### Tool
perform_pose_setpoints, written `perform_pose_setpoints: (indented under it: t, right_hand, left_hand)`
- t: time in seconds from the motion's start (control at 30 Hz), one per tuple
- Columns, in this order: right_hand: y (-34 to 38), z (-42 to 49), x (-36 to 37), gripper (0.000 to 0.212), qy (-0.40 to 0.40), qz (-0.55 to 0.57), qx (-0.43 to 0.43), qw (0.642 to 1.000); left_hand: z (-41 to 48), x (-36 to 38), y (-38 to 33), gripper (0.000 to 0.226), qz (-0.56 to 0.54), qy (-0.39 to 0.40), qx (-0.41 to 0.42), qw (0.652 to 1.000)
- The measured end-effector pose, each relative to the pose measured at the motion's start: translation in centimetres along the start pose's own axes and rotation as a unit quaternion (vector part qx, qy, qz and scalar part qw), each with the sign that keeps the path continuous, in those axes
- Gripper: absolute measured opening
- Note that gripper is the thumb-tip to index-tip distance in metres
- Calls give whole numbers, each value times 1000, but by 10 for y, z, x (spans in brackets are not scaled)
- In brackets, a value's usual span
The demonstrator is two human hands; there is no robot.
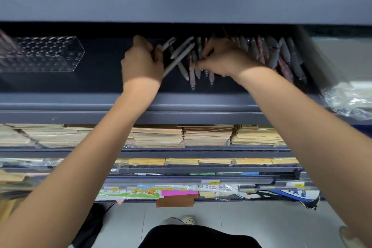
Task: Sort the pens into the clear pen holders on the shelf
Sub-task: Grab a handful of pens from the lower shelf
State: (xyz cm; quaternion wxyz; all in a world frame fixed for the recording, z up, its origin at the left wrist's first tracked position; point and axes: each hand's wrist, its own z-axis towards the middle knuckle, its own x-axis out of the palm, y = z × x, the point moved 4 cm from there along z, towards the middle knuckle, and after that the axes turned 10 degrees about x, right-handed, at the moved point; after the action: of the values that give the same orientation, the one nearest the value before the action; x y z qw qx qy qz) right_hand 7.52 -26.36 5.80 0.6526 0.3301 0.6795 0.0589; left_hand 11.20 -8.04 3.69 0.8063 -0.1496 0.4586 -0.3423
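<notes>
Dark blue-grey metal shelf [181, 104], upper tier of a stationery rack. Grey and pink plastic pens [281, 56] lie in a loose heap on its right half, mostly pointing front to back, none in a holder yet. Clear acrylic pen holder [40, 54] with rows of round holes sits well apart at the shelf's left end and looks empty.

Step in hand, as I read it: gathering pens by colour. I would keep the left bundle grey only and square it so the tips point one way before going to the holes. I would also lift each pen clear of the heap rather than drag it, since loose ones could roll toward the front lip.

Left hand [141, 62]: fingers [158, 54] wrapped round a fan of grey pens [179, 54] splayed at different angles, back of hand toward me, wrist over the shelf lip. Right hand [223, 60]: knuckles up, fingertips drawn together on a pink pen at the heap's left edge. Blur keeps me from saying whether it is one or two.

Below: stacks of tan paper pads [207, 135]. Far right: crumpled clear plastic wrap [346, 96].
</notes>
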Motion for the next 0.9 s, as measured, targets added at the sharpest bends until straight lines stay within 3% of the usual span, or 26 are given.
perform_pose_setpoints:
  t: [0.1,0.33,0.43,0.53,0.67,0.8,0.9]
  right_hand:
    - [1,-4,-1,38,18,12,2,1000]
    - [-6,-7,-2,43,6,55,-7,998]
    - [-12,-6,-1,34,-8,63,-13,998]
    - [-16,-3,3,29,-6,72,-6,997]
    - [-21,3,5,34,-22,82,-7,996]
    - [-25,4,7,29,-34,100,-11,994]
    - [-25,3,6,18,-56,113,-13,992]
  left_hand:
    - [-9,-1,7,19,64,64,7,996]
    - [21,6,-3,18,-10,117,16,993]
    - [33,17,-13,43,40,214,19,976]
    - [42,23,-20,39,76,272,13,959]
    - [47,19,-21,42,17,269,-17,963]
    - [38,4,-10,46,66,232,-6,970]
    - [21,-2,-3,35,91,250,-22,964]
